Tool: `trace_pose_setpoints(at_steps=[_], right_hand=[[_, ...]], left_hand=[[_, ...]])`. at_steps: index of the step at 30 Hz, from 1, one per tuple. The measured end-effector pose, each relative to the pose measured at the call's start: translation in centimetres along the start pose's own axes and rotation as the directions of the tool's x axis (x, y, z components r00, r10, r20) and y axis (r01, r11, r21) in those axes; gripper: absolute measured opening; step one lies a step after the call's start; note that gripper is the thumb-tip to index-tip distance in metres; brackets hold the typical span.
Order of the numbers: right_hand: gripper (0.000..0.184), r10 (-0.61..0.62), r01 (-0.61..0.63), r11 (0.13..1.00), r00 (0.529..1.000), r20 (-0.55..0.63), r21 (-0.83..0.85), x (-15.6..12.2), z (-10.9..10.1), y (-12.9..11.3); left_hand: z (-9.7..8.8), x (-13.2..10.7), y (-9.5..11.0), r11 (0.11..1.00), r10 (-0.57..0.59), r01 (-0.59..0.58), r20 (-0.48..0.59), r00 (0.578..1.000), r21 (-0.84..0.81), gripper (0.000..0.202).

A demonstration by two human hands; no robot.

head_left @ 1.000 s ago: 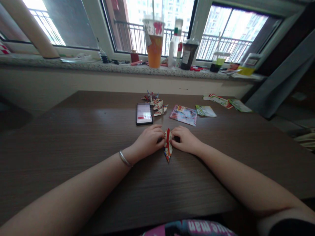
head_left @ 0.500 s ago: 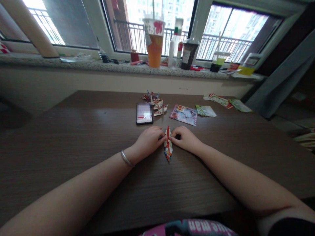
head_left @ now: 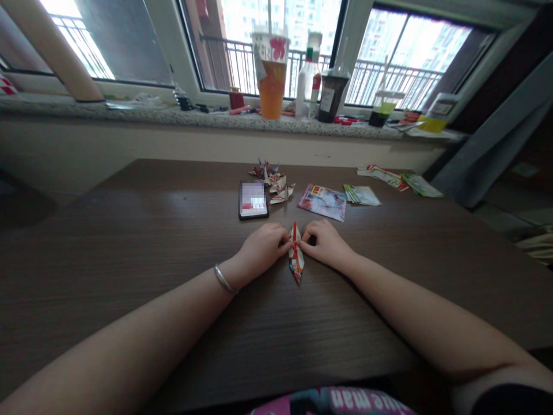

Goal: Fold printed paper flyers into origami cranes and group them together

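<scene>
A narrow, pointed piece of folded paper [head_left: 296,262], cream with red and coloured print, lies on the brown table between my hands, its long axis running away from me. My left hand [head_left: 264,246] pinches its left edge near the middle, fingertips closed. From the other side my right hand [head_left: 325,243] pinches the right edge at about the same height, thumb and forefinger curled together. A silver bangle [head_left: 224,279] circles my left wrist. Just beyond the left hand lies a phone [head_left: 253,200] with a lit, blurred screen.
Several folded paper figures [head_left: 279,185] sit beside the phone. A printed paper packet [head_left: 323,202] and green-white papers [head_left: 362,195] lie to the right, with more paper strips [head_left: 386,176] behind. Cups and bottles, including a tall orange drink [head_left: 271,86], line the windowsill [head_left: 194,118].
The near tip of the folded paper has swung slightly to the right. Both hands keep their pinch in almost the same place.
</scene>
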State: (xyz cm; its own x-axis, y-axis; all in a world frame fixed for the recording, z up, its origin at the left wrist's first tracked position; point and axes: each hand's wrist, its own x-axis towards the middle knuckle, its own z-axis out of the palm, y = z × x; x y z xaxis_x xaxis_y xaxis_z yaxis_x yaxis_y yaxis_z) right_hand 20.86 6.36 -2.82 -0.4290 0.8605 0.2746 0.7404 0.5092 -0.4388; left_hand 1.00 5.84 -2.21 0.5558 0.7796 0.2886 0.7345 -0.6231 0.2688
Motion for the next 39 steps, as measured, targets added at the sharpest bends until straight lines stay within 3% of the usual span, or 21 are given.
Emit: trace_pose_setpoints(at_steps=[6,11,20,28,39], right_hand=[[0.012,0.044,-0.045,0.999,0.997,-0.057,-0.018,-0.2,-0.2,-0.4],[0.014,-0.011,0.008,0.998,0.999,-0.038,-0.067,-0.5,-0.5,-0.8],[0.015,-0.043,0.038,0.991,0.998,-0.037,-0.128,-0.4,-0.7,-0.8],[0.016,-0.028,0.024,0.995,0.999,-0.039,-0.097,-0.2,-0.2,0.3],[0.022,-0.017,0.018,0.999,1.000,0.018,-0.035,-0.2,-0.1,0.9]], left_hand=[[0.2,-0.1,-0.1,0.997,-0.055,0.054,-0.019,0.998,-0.060,0.017],[0.3,-0.1,-0.3,0.993,-0.053,0.049,-0.036,0.998,-0.103,0.015],[-0.5,-0.3,0.7,0.991,0.047,-0.047,-0.004,0.999,0.127,0.020],[-0.1,-0.1,-0.6,0.991,0.127,-0.124,-0.042,0.991,0.056,0.016],[0.4,0.1,-2.3,0.988,0.091,-0.094,-0.029,0.995,-0.119,0.017]])
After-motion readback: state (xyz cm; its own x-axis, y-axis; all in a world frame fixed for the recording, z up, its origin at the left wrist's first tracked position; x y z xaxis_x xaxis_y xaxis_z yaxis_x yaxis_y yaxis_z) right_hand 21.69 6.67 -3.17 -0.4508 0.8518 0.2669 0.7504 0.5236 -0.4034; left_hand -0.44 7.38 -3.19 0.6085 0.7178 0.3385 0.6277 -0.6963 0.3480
